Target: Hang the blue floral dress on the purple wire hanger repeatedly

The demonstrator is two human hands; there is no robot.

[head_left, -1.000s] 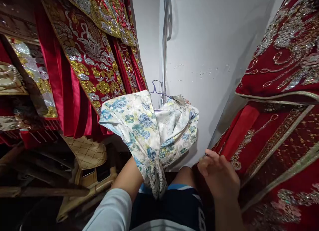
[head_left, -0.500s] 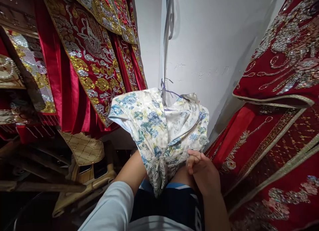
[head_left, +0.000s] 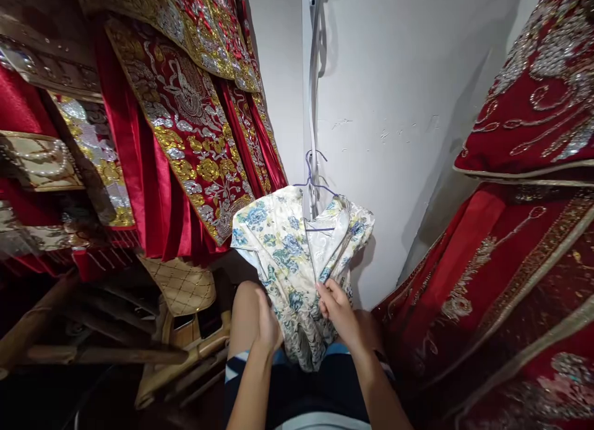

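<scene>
A white short-sleeved floral top (head_left: 283,250) with blue flowers hangs in front of me on a thin purple wire hanger (head_left: 310,177). Its wrap neckline faces me, and its gathered lower part falls between my knees. My right hand (head_left: 338,312) is closed, pinching the front of the top just under the neckline. At the left side of the top, my left hand (head_left: 268,325) is upright with its fingers stretched out, close against the cloth. Some of its fingertips are hard to make out against the fabric.
Red costumes with gold and silver embroidery (head_left: 199,139) hang at the left, over a bamboo frame (head_left: 185,368). More red beaded robes (head_left: 487,257) hang close at the right. A metal rail (head_left: 312,77) runs down the white wall (head_left: 385,77).
My left hand has come out from under the top to its left side. My right hand has moved left onto the neckline edge. The top now hangs straighter, with more of the hanger showing.
</scene>
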